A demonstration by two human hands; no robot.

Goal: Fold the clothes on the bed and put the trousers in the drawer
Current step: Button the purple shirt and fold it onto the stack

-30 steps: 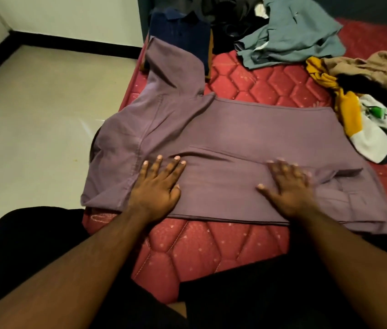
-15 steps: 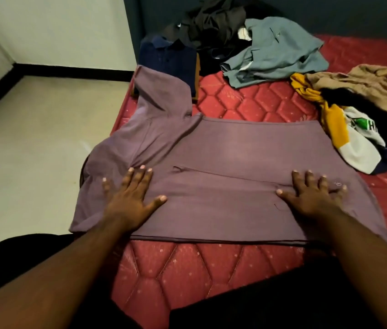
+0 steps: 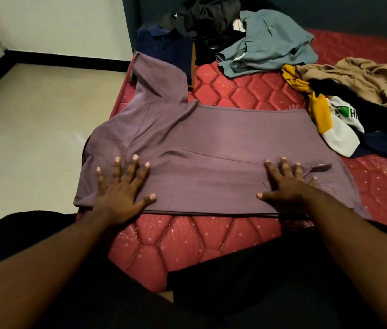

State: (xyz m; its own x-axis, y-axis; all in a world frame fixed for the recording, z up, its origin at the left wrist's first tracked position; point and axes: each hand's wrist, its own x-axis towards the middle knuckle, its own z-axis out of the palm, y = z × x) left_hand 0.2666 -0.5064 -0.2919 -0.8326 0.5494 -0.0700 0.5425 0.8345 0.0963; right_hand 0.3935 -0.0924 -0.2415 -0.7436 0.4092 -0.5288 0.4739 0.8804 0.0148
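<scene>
Fingers (image 3: 129, 173) of my left hand (image 3: 119, 198) lie straight and spread apart, palm down, pressing flat on the purple shirt (image 3: 211, 148) at about 8 o'clock of its folded body. My right hand (image 3: 287, 188) does the same at about 4 o'clock, its fingers straight and fanned, with the thumb pointing toward 9 o'clock. Neither hand grips or pinches the cloth; both only press on it.

That shirt lies flat across the near part of the red quilted mattress (image 3: 242, 91), its near edge folded over into a straight band under my palms. One sleeve runs out toward 11 o'clock, reaching the bed's left edge, and the shirt's left part hangs a little over that edge above the pale floor (image 3: 33, 119).

Beyond the sleeve, at 12 o'clock, a navy polo shirt (image 3: 164, 46) lies with the sleeve tip overlapping it. Just beside it sits a crumpled black garment (image 3: 209, 17), touching a grey-blue shirt (image 3: 268, 41) toward 1 o'clock. At 2 o'clock a heap holds a tan garment (image 3: 353, 77) on top of a yellow, white and navy piece (image 3: 325, 124), close to the purple shirt's far right corner. Which of these are trousers I cannot tell.

My dark-clothed legs (image 3: 258, 281) fill the view at 6 o'clock.
</scene>
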